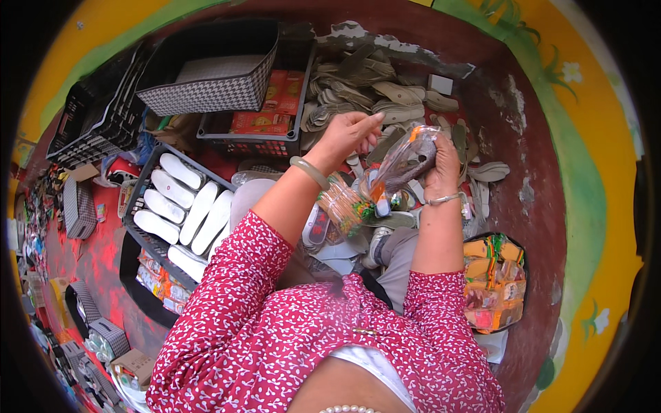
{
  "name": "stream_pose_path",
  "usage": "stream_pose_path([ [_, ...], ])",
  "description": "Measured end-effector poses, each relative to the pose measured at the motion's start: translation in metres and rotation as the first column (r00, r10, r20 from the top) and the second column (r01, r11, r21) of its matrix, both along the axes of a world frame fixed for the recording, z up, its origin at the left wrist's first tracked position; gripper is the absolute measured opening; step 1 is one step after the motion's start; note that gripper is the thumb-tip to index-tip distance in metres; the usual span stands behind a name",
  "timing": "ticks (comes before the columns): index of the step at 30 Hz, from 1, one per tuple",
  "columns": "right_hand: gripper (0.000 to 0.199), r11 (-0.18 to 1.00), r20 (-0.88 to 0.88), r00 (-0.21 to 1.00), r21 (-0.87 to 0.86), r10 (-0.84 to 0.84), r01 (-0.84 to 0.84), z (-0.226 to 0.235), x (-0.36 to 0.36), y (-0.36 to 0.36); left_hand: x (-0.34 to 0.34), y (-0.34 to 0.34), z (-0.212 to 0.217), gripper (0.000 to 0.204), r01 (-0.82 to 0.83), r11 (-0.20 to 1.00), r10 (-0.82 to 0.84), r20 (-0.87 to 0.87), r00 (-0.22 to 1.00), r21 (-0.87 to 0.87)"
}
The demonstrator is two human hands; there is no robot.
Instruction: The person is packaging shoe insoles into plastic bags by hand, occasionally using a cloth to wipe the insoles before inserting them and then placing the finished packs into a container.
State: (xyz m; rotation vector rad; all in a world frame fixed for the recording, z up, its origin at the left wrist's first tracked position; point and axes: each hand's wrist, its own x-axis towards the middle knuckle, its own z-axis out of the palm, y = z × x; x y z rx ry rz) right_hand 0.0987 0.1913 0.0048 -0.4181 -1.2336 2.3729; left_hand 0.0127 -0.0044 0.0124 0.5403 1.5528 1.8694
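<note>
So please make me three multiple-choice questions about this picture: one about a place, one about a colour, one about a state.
1. Where is the black plastic crate holding white insoles?
A. On the person's left
B. On the person's right
C. On the person's lap

2. What colour is the smooth round bangle on the left wrist?
A. Red
B. Pale green
C. Black

3. What is the right hand doing?
A. Lying flat on the floor
B. Hanging free with nothing in it
C. Gripping a clear plastic packet with grey insoles inside

Answers:
1 A: the crate lies left of the left forearm.
2 B: the bangle looks pale green against the wrist.
3 C: its fingers close around the packet, while the left hand hovers over the pile of grey insoles.
</note>
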Motion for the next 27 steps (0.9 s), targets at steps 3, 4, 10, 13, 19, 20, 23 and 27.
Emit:
stream_pose_path([
  [3, 0.014, 0.994, 0.073, 0.997, -0.102, 0.034, -0.026, -0.005, -0.004, 0.002, 0.006, 0.006, -0.002, 0.063, -0.089, 0.996, 0.067, -0.431, 0.9, -0.031],
  [4, 0.014, 0.998, 0.066, 0.998, -0.07, 0.006, -0.001, -0.007, -0.003, 0.002, 0.009, 0.007, -0.002, 0.077, 0.019, 0.992, -0.069, -0.422, 0.904, -0.122],
  [10, 0.014, 1.0, 0.019, 1.0, 0.008, -0.008, 0.008, -0.004, 0.001, -0.01, 0.013, 0.024, -0.027, 0.057, 0.261, 0.965, -0.251, -0.279, 0.927, -0.001],
  [13, 0.017, 0.999, 0.056, 0.998, -0.027, -0.024, 0.026, -0.006, -0.002, 0.007, 0.011, 0.022, -0.026, 0.038, 0.193, 0.976, -0.195, 0.005, 0.981, 0.099],
  [19, 0.029, 0.975, -0.188, 0.958, -0.083, -0.218, 0.205, 0.014, 0.011, 0.037, 0.011, 0.005, -0.005, 0.036, 0.107, 0.932, -0.242, 0.373, 0.896, 0.347],
  [20, 0.03, 0.972, -0.269, 0.934, -0.076, -0.237, 0.224, 0.025, 0.013, 0.03, 0.01, 0.004, -0.008, 0.038, 0.088, 0.938, -0.218, 0.373, 0.902, 0.336],
  [23, 0.031, 0.921, -0.371, 0.923, 0.318, -0.098, 0.226, 0.046, 0.021, -0.013, 0.012, 0.005, -0.003, 0.042, 0.075, 0.937, -0.2, 0.348, 0.916, 0.341],
  [27, 0.034, -0.101, -0.298, 0.945, 0.945, 0.134, 0.312, 0.031, 0.014, -0.057, 0.018, 0.004, 0.0, 0.046, 0.125, 0.901, -0.272, 0.315, 0.909, 0.416],
])
